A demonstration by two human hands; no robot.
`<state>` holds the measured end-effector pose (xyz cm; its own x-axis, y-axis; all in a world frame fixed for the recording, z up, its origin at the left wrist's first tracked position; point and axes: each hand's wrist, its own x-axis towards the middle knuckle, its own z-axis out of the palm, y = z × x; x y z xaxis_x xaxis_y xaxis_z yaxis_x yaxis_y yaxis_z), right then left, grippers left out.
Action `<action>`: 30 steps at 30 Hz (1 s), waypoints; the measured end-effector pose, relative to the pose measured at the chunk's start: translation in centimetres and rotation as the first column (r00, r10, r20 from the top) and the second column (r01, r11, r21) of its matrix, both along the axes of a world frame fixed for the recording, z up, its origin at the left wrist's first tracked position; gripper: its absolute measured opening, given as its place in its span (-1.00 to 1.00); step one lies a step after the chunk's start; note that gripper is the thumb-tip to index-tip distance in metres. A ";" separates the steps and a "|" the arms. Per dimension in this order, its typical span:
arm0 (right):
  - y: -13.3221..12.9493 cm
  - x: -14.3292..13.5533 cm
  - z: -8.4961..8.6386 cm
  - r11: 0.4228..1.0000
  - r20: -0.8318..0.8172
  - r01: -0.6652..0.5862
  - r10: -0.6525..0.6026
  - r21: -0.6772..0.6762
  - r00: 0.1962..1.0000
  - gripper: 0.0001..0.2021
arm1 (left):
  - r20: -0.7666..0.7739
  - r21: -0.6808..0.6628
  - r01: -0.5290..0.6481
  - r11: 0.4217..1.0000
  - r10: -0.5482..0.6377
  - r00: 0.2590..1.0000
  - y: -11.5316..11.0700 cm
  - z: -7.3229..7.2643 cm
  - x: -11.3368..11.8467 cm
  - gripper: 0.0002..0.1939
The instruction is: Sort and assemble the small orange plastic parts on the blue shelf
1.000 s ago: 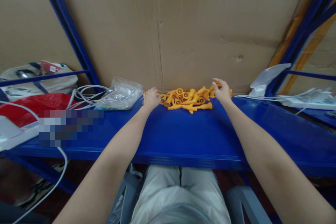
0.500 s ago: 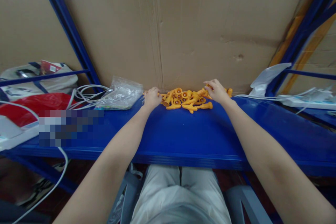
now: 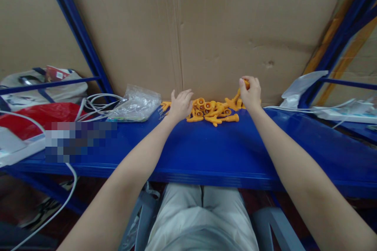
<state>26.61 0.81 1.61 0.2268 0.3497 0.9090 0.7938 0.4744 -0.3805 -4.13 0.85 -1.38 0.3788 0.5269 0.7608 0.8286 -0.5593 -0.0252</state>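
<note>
A pile of orange plastic pieces (image 3: 218, 111) lies on the blue shelf by the cardboard; several show round hollow ends, others branched, finger-like ends. My right hand (image 3: 251, 92) is raised over the right end of the pile, its fingers closed around an orange plastic piece (image 3: 246, 84), mostly hidden by the hand. Just left of that hand, another branched piece (image 3: 235, 101) stands out above the heap. Over the pile's left part hovers my left hand (image 3: 182, 106), fingers spread, holding nothing. It hides some pieces beneath it.
Behind the pile rises a cardboard sheet (image 3: 224, 39). Left on the blue shelf (image 3: 212, 149) lie a clear plastic bag (image 3: 140, 104), white cables (image 3: 100, 104) and a red bag (image 3: 55, 113). A white power strip (image 3: 341, 114) sits at the right. Blue posts (image 3: 79, 35) frame both sides.
My right hand has lifted up and slightly right with an orange plastic piece in it. My left hand has come off the pile's left end, moved right and spread its fingers.
</note>
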 end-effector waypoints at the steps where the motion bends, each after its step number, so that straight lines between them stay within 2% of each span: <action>1: 0.0 -0.6 0.4 0.999 -0.013 -0.052 0.052 0.007 0.999 -0.63 | -0.021 0.022 0.043 0.999 -0.043 0.999 -0.3 0.1 0.4 -0.52; 4: -0.2 -3.4 1.1 0.963 -0.093 -0.263 0.257 -0.055 0.962 -0.68 | -0.094 0.063 0.157 0.986 -0.151 0.984 -1.1 0.2 1.6 -0.47; 5: -0.4 -4.5 1.1 0.930 -0.132 -0.352 0.338 -0.105 0.932 -0.70 | -0.112 0.071 0.184 0.980 -0.176 0.978 -1.2 0.3 1.9 -0.46; 8: -1.6 -7.6 0.7 0.780 -0.244 -0.570 0.518 -0.257 0.819 -0.72 | -0.125 0.087 0.218 0.972 -0.206 0.970 -1.1 0.2 2.2 -0.50; 10: -2.6 -8.9 0.4 0.678 -0.257 -0.634 0.582 -0.372 0.772 -0.75 | -0.118 0.085 0.212 0.974 -0.201 0.972 -0.7 0.0 2.0 -0.57; 12: -3.5 -9.6 0.1 0.617 -0.195 -0.609 0.604 -0.498 0.772 -0.80 | -0.121 0.074 0.207 0.975 -0.198 0.973 -0.1 -0.2 1.6 -0.61; 14: -4.0 -9.7 -0.1 0.635 -0.041 -0.493 0.588 -0.595 0.808 -0.86 | -0.137 0.060 0.214 0.975 -0.204 0.969 0.2 -0.3 1.2 -0.63; 16: -4.3 -9.7 -0.1 0.695 0.167 -0.322 0.537 -0.643 0.827 -0.86 | -0.160 0.045 0.219 0.975 -0.209 0.965 0.4 -0.5 1.1 -0.63; 19: -4.5 -9.7 -0.1 0.767 0.436 -0.068 0.433 -0.638 0.789 -0.75 | -0.199 0.013 0.204 0.979 -0.198 0.960 0.2 -0.5 1.2 -0.63; 21: -4.6 -9.7 -0.1 0.813 0.562 0.050 0.354 -0.579 0.747 -0.72 | -0.226 -0.019 0.176 0.984 -0.176 0.958 0.1 -0.5 1.4 -0.65; 26: -5.0 -9.6 -0.1 0.898 0.727 0.178 0.194 -0.402 0.659 -0.74 | -0.233 -0.076 0.119 0.990 -0.133 0.963 -0.4 -0.2 1.8 -0.73; 30: -4.7 -9.3 -0.4 0.945 0.792 0.175 0.122 -0.278 0.599 -0.76 | -0.195 -0.108 0.118 0.987 -0.137 0.971 -0.5 0.0 1.8 -0.74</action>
<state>17.27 -3.88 1.21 -0.5138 0.6348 0.5771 0.8556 0.4290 0.2898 -2.34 0.31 -1.37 0.5879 0.5307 0.6105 0.7335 -0.6679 -0.1259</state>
